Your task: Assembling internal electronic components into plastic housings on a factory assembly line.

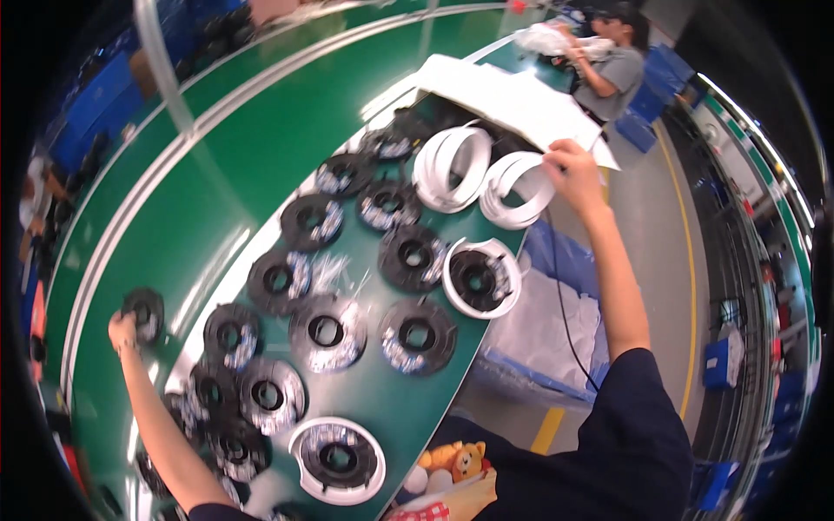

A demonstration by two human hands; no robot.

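Note:
My left hand (pixel 122 333), stretched out to the far left, grips the edge of a black round part (pixel 146 314) above the green belt. At the upper right, my right hand (pixel 573 176) has its fingers closed at the rim of a white plastic ring (pixel 519 193) in a short stack. A second stack of white rings (pixel 452 169) stands beside it. Just below, a black round part sits inside a white ring (pixel 450 300). Another such pair, with its white ring (pixel 307 489), lies close to my body. Several loose black round parts (pixel 417 337) with shiny segments cover the green table.
Behind the ring stacks lies a large white sheet or box (pixel 512 100). A co-worker (pixel 612 74) stands beyond it. Right of the table is a blue bin (pixel 556 334) lined with clear plastic, with a black cable (pixel 565 304) over it. The green conveyor (pixel 261 130) runs along the left.

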